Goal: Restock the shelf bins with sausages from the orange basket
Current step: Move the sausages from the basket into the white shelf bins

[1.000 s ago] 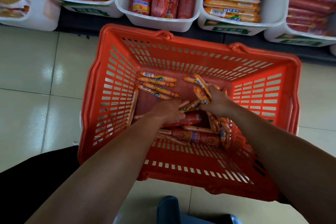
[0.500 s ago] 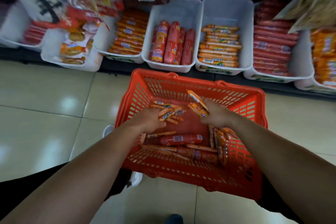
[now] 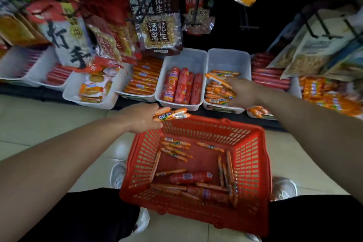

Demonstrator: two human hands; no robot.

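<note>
Over the far-left corner of the orange slotted plastic basket (image 3: 253, 163), I see the left hand (image 3: 143, 119) stretched forward, back of the hand towards me. Its fingers are curled round a small bundle of thin orange-wrapped sausages (image 3: 172, 114). The bundle sticks out to the right of the fist, just above the basket's far rim.

The right arm reaches further, up to the shelf. The right hand (image 3: 244, 92) lies palm-down in the white plastic bin (image 3: 227, 59), fingers pointing left, on top of the pile of thin orange sticks (image 3: 215, 92). I can't tell whether it grips any, since the palm hides that.

The neighbouring white bin (image 3: 184, 59) to the left holds thick red sausages (image 3: 183, 87). Loose thin sausages (image 3: 176, 149) and one thick red sausage (image 3: 190, 178) lie on the basket floor, apart from both hands.
</note>
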